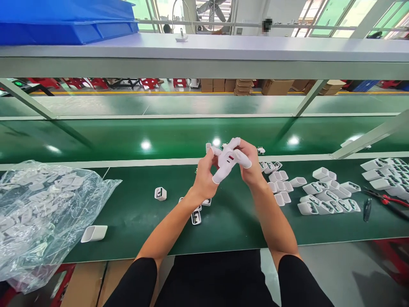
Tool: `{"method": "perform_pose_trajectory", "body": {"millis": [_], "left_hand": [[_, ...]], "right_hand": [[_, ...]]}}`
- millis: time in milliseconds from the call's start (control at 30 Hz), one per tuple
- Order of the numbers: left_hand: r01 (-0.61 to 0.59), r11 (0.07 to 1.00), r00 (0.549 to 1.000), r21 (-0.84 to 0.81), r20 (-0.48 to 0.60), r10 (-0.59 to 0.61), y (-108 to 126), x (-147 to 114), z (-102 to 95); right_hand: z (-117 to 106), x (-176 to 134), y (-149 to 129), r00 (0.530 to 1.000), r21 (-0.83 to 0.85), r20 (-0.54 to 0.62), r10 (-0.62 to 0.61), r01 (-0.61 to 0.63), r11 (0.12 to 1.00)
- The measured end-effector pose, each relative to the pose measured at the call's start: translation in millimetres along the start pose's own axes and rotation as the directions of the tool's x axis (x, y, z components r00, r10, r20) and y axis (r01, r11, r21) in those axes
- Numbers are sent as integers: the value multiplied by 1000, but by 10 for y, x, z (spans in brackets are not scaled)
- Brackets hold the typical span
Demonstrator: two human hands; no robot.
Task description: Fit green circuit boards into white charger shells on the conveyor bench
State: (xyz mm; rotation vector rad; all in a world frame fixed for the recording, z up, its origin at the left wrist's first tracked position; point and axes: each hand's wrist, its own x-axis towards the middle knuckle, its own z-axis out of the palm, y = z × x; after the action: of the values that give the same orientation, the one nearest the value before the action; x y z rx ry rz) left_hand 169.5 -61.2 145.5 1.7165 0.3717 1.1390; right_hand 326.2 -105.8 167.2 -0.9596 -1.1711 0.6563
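Both hands, with white covers on several fingertips, meet above the green work surface. Between them is a small white plastic housing with dark and red slots in its face. My left hand grips it from the left and my right hand from the right; the fingers hide part of it. Below the left wrist lie a few white housings with dark parts inside, partly covered by the forearm. Another filled housing stands alone farther left.
At left, a clear plastic bag holds many white pieces, with a hollow white housing beside it. Rows of housings stand at right, near red-handled pliers. A raised shelf carries a blue bin.
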Motion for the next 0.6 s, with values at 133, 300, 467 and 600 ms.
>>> {"method": "perform_pose_trajectory", "body": {"millis": [133, 300, 467, 600], "left_hand": [[15, 1000, 998, -9, -67, -16, -82, -37, 80], [41, 999, 999, 13, -21, -41, -46, -72, 53], [34, 992, 985, 119, 163, -53, -100, 57, -368], [192, 745, 959, 639, 40, -282, -490, 421, -1030]], "right_hand": [[17, 14, 17, 1000, 56, 24, 19, -20, 998], [-19, 38, 20, 998, 35, 55, -12, 10, 999], [-146, 36, -71, 986, -247, 70, -154, 166, 955], [-386, 17, -242, 949, -366, -88, -303, 251, 896]]}}
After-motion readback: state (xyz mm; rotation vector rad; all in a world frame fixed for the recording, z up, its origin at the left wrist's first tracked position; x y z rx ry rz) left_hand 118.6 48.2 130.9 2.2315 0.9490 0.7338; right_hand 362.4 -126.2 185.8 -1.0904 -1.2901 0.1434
